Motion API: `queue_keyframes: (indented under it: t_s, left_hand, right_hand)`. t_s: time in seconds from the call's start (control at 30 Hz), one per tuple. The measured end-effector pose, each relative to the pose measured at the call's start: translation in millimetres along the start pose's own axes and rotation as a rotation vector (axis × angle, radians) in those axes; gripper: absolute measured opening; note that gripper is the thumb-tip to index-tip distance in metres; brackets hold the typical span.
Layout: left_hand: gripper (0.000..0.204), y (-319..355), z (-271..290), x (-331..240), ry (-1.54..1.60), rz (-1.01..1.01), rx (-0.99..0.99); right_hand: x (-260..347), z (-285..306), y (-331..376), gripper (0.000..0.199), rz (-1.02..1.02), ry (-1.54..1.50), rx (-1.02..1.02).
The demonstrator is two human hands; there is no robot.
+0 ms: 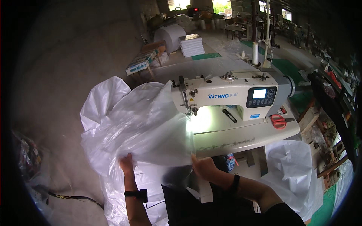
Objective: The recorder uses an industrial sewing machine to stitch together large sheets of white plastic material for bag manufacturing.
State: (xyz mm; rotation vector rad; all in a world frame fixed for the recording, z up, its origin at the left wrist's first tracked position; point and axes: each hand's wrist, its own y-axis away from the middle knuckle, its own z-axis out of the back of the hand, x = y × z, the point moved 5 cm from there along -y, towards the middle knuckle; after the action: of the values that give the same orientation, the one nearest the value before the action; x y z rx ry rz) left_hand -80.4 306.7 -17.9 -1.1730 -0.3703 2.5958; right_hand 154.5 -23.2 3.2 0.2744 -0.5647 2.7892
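Note:
A large, thin white plastic sheet (124, 132) drapes in shiny folds over the left end of the white sewing machine (222, 96) and hangs down in front of me. Its right edge runs up to the lit needle area, where the presser foot is lost in glare. My right hand (205, 167) is closed on that edge, at the front rim of the machine table. Lower left, my left hand (126, 164) pinches a fold of the sheet; some of its fingers are hidden.
Black thread snips (229, 116) and red-handled scissors (278, 121) lie on the machine bed. More white sheeting (288, 169) hangs at the right. A thread cone (255, 54) stands behind the machine. Farther back are a big white roll (169, 37) and a stack of white bundles (192, 46).

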Motion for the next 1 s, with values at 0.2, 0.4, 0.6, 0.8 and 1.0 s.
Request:
queue_keyframes:
  t_s: [0.2,0.4,0.6,0.8,1.0]
  left_hand:
    - [0.04,-46.2,-29.1,-25.0,0.036,-0.008,0.027]
    - [0.039,-83.2,-56.8,-36.4,0.019,0.007,0.134]
    - [0.033,-118.7,-89.6,-30.7,0.099,-0.001,0.14]
    - [0.027,-118.6,-87.3,-26.4,0.096,0.115,0.352]
    - [0.051,-95.9,-29.3,-70.1,-0.311,-0.074,0.375]
  right_hand:
    - [-19.8,2.9,-42.5,0.031,-0.07,0.058,0.072]
    - [-40.8,-4.6,-77.3,0.028,-0.076,0.111,0.094]
    - [-59.8,-18.7,-106.7,0.03,-0.034,0.188,0.072]
    - [-77.4,-7.5,-125.6,0.035,-0.085,0.141,0.194]
    - [-108.5,14.2,-102.7,0.03,0.026,-0.148,0.106]
